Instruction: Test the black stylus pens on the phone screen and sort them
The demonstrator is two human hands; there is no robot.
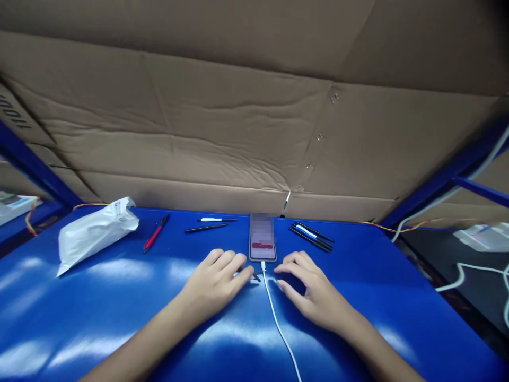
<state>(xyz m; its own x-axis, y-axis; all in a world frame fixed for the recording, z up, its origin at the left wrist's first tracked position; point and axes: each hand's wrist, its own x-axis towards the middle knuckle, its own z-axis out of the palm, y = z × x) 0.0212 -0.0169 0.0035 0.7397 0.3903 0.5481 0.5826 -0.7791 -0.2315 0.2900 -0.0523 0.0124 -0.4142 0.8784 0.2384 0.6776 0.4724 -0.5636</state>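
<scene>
My left hand rests low over the blue tabletop with its fingers curled. A small black pen-like piece pokes out by its thumb and fingertips; the rest of it is hidden. Across the white cable, my right hand has thumb and fingers apart, with nothing seen between them. Just beyond both hands lies a phone, lit and partly blurred, with the cable plugged into its near end. Black pens lie beyond my right hand, and a dark pen beyond my left.
A red pen and a white plastic bag lie on the left of the blue table. A white-and-black pen is at the back. Another pen-like piece leans against the cardboard wall. Blue frame posts stand at both sides.
</scene>
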